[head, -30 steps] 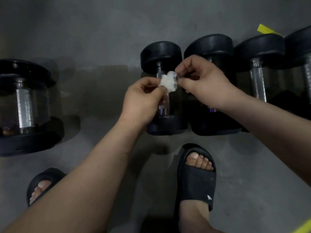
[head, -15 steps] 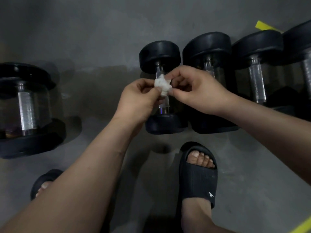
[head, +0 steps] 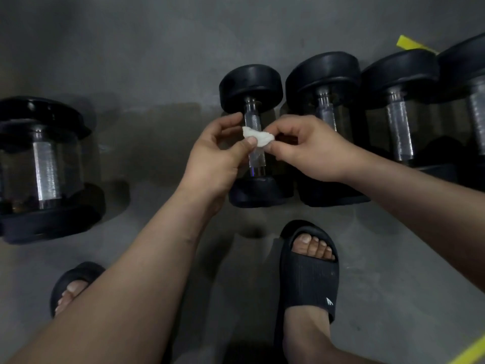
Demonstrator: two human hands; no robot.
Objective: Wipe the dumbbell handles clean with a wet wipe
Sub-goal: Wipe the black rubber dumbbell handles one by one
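Observation:
A small crumpled white wet wipe [head: 258, 137] is held above the knurled steel handle [head: 252, 119] of a black dumbbell [head: 251, 88] lying on the floor. My left hand [head: 219, 158] pinches the wipe's left end between thumb and fingers. My right hand [head: 311, 151] pinches its right end. Both hands hover over the middle of that handle and hide part of it. Whether the wipe touches the handle I cannot tell.
Three more black dumbbells [head: 324, 74] [head: 399, 72] [head: 469, 72] lie side by side to the right, and a bigger one [head: 44, 166] lies apart at the left. My feet in black slides [head: 309, 274] [head: 70, 282] stand on the grey concrete floor [head: 131, 48]. Yellow tape [head: 409, 44] marks the floor behind.
Both hands have come down toward the handle with the wipe. The wipe is drawn out a little wider between them than before.

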